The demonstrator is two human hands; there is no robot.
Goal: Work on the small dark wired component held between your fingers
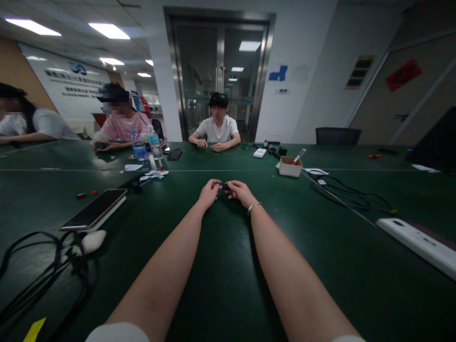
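Both arms reach forward over the dark green table [223, 266]. Between my hands is a small black object [224, 187] with a pale, metallic-looking end on its left side; it is too small to name for sure. The fingertips of my left hand [209, 194] pinch the pale end. My right hand [241, 193], with a silver bracelet [254, 207] at the wrist, pinches the black end. The fingers partly cover the object, and it is held just over the tabletop.
At left lie a phone [95, 209] on a white box, a white mouse-like object [93, 241] and black cables [53, 266]. Bottles [154, 142] stand beyond. At right are a small open box [290, 167], cables and a white power strip [420, 240]. Three people sit around the table.
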